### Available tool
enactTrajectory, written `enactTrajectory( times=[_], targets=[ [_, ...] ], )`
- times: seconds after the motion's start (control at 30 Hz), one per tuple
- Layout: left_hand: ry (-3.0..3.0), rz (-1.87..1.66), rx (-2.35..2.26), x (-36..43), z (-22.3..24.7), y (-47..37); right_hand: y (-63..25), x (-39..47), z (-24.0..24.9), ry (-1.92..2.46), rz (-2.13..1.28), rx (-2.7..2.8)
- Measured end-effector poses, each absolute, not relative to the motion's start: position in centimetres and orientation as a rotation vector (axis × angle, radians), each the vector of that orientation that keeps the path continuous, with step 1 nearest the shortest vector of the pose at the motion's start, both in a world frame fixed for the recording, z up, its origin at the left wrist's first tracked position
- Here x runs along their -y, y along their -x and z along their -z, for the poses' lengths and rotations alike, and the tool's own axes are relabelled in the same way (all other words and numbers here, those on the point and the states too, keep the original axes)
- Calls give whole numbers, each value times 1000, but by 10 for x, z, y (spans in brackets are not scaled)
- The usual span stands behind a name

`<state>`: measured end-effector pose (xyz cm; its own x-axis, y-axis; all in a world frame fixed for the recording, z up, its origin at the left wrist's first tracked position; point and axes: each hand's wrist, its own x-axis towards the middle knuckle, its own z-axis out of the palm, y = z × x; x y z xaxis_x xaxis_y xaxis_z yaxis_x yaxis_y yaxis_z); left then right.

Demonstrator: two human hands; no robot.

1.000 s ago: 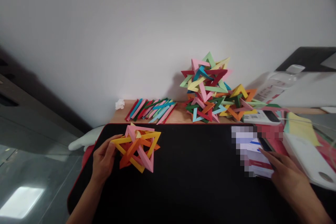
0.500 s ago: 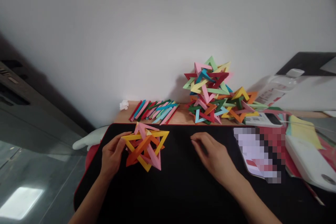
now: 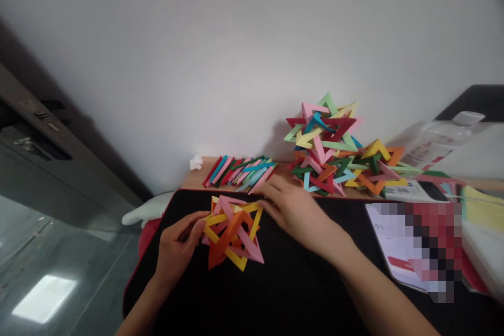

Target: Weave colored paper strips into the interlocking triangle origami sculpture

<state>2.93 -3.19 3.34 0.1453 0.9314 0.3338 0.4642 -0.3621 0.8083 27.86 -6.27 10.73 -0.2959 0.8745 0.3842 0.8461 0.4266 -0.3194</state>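
L: my left grip (image 3: 179, 244) pinches the yellow-orange-pink paper star (image 3: 228, 234) at its left side | R: my right grip (image 3: 301, 215) at its upper-right tip, blurred, cannot tell if clasping | Star: over left part of black tabletop (image 3: 299, 294), nearer me than folded strips (image 3: 241, 170)

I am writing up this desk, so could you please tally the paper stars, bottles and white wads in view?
Paper stars: 4 (1 in the left hand, 3 by the wall)
Bottles: 1
White wads: 1
Total: 6
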Motion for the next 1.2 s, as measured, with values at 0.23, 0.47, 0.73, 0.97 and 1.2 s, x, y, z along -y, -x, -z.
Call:
enactTrajectory(
  times=[0.23, 0.47, 0.73, 0.97, 1.2],
  targets=[
    [-2148, -1148, -1206, 35, -38, -23, -330, 32, -83, 1714, 131, 1873],
    [-2206, -1206, -1072, 31, -30, -12, -309, 8, -43, 1854, -93, 2044],
    [-2228, -1061, -840, 20, -38, 8, -305, 43, -51, 1822, -394, 2119],
    [-2008, -1044, -919, 29, -38, -9, -294, 94, -48, 1590, -1009, 1925],
    [-1778, -1083, -1042, 39, -38, -15, -257, 113, -8, 1527, -1180, 1664]
  ],
)
